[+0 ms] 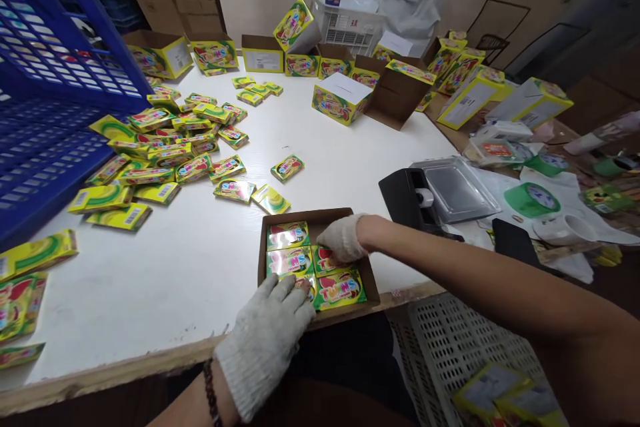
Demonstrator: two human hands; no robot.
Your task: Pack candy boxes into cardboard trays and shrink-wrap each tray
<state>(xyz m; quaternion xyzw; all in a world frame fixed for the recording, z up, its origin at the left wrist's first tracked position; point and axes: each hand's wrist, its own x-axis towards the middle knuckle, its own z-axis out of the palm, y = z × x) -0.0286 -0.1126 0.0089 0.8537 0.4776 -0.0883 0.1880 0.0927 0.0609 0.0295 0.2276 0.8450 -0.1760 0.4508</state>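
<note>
In front of me an open brown cardboard carton (371,283) sits at the near table edge, with several small yellow-green boxes (287,235) lying flat inside, marked TWINS. My left hand (267,333), in a white knitted glove, lies over the carton's near left rim. Its fingers stretch flat onto a small box at the near left. My right hand (344,239), gloved too, reaches in over the right wall. Its fingers are held together on a small box (324,263) in the right column, and their tips are partly hidden.
Many more small boxes (170,153) lie piled at the left, beside a tipped blue crate (30,147). Display cartons (263,57) line the back. A black tape dispenser (407,197) and clear plastic tray (457,187) stand right. Below is a white crate (435,347).
</note>
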